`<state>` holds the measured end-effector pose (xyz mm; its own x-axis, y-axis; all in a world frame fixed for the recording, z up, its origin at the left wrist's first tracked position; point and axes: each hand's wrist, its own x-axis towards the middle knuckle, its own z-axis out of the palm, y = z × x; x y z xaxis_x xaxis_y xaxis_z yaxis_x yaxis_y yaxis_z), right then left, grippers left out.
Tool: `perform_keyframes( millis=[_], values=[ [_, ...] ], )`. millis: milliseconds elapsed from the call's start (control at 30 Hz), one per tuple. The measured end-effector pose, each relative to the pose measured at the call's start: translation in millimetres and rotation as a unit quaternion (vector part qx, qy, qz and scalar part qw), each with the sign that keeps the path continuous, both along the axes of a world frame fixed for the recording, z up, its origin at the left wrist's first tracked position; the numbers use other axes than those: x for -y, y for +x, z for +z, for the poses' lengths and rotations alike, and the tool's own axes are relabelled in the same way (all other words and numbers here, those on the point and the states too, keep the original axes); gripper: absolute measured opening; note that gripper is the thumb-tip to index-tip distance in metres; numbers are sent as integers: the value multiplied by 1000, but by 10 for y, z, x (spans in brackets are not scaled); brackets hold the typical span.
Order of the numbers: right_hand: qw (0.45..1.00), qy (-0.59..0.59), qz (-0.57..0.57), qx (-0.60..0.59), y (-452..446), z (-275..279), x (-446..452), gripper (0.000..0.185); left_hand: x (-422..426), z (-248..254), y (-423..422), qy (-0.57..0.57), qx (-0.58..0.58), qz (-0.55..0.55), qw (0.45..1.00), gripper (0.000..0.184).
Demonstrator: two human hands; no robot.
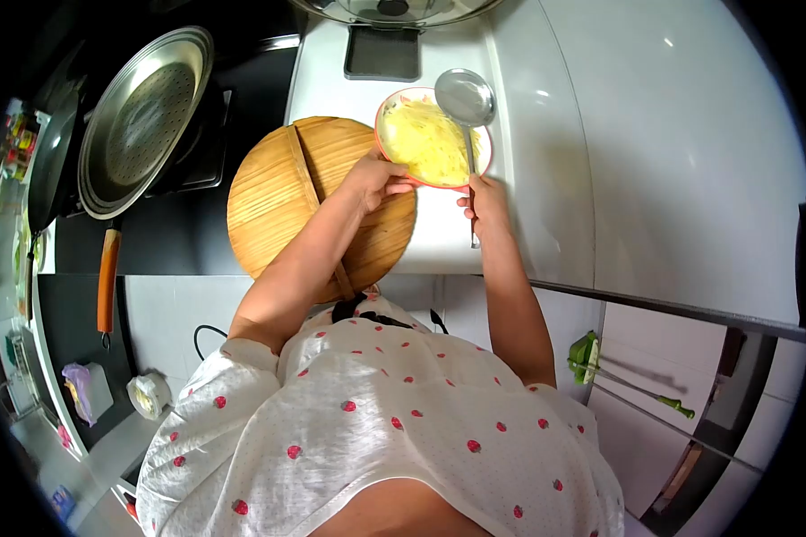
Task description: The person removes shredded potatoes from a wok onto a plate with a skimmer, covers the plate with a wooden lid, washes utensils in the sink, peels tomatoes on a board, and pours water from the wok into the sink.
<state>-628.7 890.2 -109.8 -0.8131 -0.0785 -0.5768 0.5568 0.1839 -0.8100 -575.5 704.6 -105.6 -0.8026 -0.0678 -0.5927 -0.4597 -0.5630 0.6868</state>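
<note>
A red-rimmed bowl (486, 157) of yellow shredded food (428, 139) is between my two hands above the white counter. My left hand (381, 179) grips the bowl's lower left rim, over a round wooden lid (273, 197). At the lower right rim, my right hand (487, 204) is closed round the handle of a metal ladle (465, 97) and touches the bowl's edge. The ladle's round head rests over the upper right rim. Some fingertips are hidden under the bowl.
A steel pan with a perforated plate (152, 121) sits on the black stove at the left, its orange handle (107, 282) pointing towards me. Another dark pan (52, 170) stands beyond it. A black tray (382, 54) and glass lid (403, 11) lie behind the bowl.
</note>
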Motion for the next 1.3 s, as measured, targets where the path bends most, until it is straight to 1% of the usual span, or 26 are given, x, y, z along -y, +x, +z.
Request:
perform_keyframes(
  millis=[100,133,233,267,367,400,500,533,633,667,700,733,767,833,900,967,1000,1100,1133,1233,1267,1300],
  values=[
    [1000,8,-7,-2,-21,-23,33,24,-12,-82,-39,-2,5,18,1000,44],
    [1000,9,-11,-8,-27,-14,42,22,-72,-104,-59,-10,5,60,998,32],
    [999,17,-17,-26,-50,-15,54,22,-147,-124,-135,-62,21,62,996,31],
    [999,15,-13,-31,-57,-6,47,22,-174,-126,-146,-83,14,65,994,27],
    [999,17,1,-45,-66,-27,6,23,-138,-123,-154,-98,10,3,995,31],
    [999,17,5,-47,-58,-43,-10,23,-129,-201,-152,-99,-5,0,995,27],
    [998,22,4,-64,-7,-59,-44,22,-149,-118,-90,-103,-11,4,995,27],
    [997,23,-1,-70,9,-64,-39,22,-154,-119,-64,-104,-29,17,994,27],
    [997,19,0,-77,78,-51,-53,23,-110,-75,9,-161,-4,10,987,26],
    [997,21,2,-80,98,-53,-68,24,-63,-83,73,-157,-23,5,987,28],
    [996,24,5,-84,115,-59,-89,24,-21,-66,170,-275,-36,19,961,30],
    [995,22,18,-96,147,-78,-119,24,20,-53,296,-388,-46,32,920,31],
    [993,19,28,-109,181,-104,-150,25,73,-35,418,-496,-56,43,865,33],
    [992,10,29,-122,229,-99,-144,26,291,-231,656,-528,-76,161,830,41],
    [993,5,13,-114,343,-76,-101,27,417,-138,911,-629,1,168,759,46],
    [993,11,30,-116,394,-25,-52,29,499,-50,1026,-611,92,95,780,50],
    [992,14,41,-115,410,-2,-18,30,523,-51,1048,-617,96,52,779,52],
    [989,13,61,-131,458,45,44,31,513,-83,985,-638,150,-69,752,56],
    [990,13,63,-127,482,80,65,32,537,-146,965,-653,132,-61,743,53],
    [989,17,77,-125,510,105,75,31,559,-260,875,-680,128,-44,721,41],
    [989,22,78,-124,506,93,73,30,575,-269,853,-682,130,-54,718,33],
    [989,23,81,-123,497,65,67,30,570,-290,872,-685,131,-52,715,32]
  ],
)
